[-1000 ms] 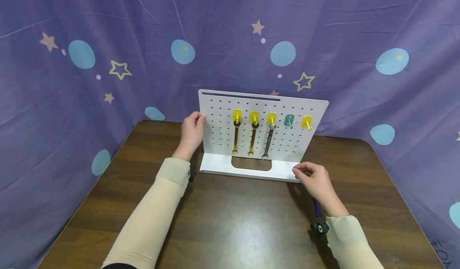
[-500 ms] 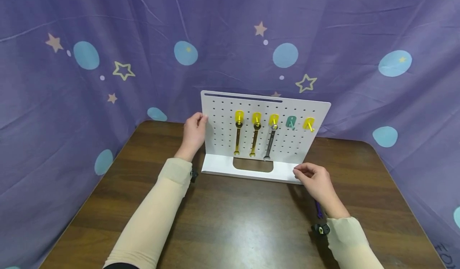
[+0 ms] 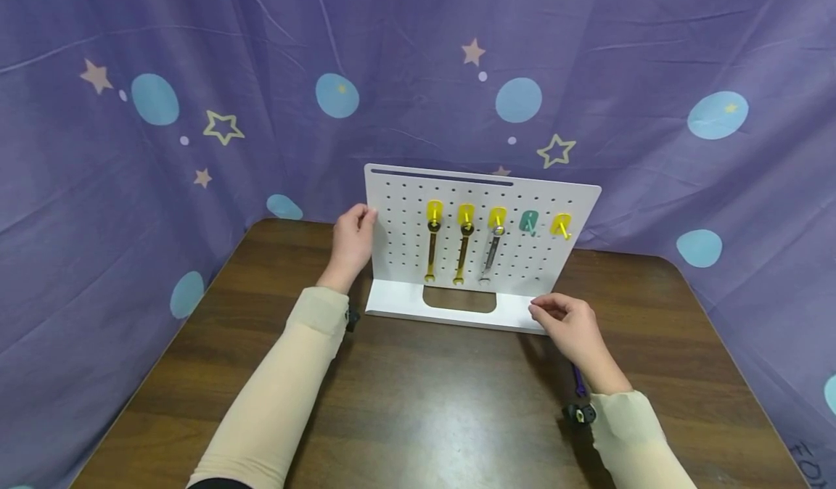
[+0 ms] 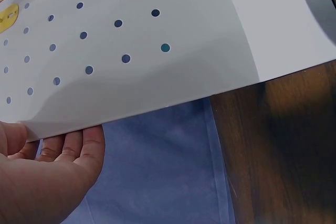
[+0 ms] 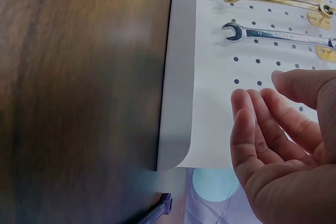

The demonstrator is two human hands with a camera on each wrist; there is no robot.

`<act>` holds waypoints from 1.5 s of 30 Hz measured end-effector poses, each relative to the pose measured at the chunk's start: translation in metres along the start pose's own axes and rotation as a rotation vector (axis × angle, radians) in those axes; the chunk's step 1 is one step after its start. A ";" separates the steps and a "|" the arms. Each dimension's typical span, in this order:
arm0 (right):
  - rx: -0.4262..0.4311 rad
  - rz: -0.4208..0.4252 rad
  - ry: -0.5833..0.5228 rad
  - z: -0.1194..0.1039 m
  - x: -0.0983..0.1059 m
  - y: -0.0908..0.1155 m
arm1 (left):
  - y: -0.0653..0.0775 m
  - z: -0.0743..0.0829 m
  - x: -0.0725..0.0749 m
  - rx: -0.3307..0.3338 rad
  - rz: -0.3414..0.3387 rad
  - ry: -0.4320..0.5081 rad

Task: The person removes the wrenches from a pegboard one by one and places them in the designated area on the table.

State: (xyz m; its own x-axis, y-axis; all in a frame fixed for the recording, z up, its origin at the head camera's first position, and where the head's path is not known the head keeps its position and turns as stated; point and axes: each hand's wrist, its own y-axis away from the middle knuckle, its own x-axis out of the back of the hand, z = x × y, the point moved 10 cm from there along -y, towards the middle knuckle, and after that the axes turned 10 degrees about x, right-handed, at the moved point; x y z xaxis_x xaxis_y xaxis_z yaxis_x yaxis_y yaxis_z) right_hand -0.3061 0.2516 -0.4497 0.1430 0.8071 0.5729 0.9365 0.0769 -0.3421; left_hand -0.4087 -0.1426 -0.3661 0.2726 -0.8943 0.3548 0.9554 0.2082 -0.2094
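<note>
A white pegboard stands upright on its foot. My left hand pinches its left edge, with the thumb on the front face and the fingers behind in the left wrist view. Two gold wrenches and a silver wrench hang from yellow hooks. To their right are a green hook and another yellow hook, both bare. Before the board's lower right corner hovers my right hand, fingers loosely bent, nothing between thumb and fingertips. A purple wrench lies partly hidden beneath the right wrist.
The brown wooden table carries the board near its back edge. A purple curtain with stars and blue dots hangs close behind. The board's foot has a cutout in its middle.
The silver wrench has shifted slightly on its hook and now catches more light. Both hands stay nearly where they were; the small overall shift comes from the head camera.
</note>
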 end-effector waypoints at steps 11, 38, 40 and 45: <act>0.020 0.003 0.002 -0.006 -0.001 -0.004 | 0.000 0.000 0.000 -0.005 0.004 0.011; 0.072 0.040 -0.056 -0.021 -0.005 -0.016 | -0.001 -0.002 0.000 -0.010 0.000 0.012; 0.072 0.040 -0.060 -0.022 -0.005 -0.017 | -0.001 -0.002 0.000 -0.010 0.000 0.011; 0.083 0.043 -0.074 -0.025 -0.007 -0.019 | -0.001 -0.001 0.001 -0.010 -0.002 0.011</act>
State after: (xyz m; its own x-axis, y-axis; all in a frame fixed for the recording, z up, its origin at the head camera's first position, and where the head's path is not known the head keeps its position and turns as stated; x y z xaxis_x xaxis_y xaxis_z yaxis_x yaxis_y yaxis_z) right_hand -0.3174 0.2303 -0.4287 0.1557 0.8512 0.5013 0.8999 0.0871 -0.4273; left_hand -0.4092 -0.1438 -0.3671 0.2691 -0.8991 0.3453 0.9548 0.2021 -0.2179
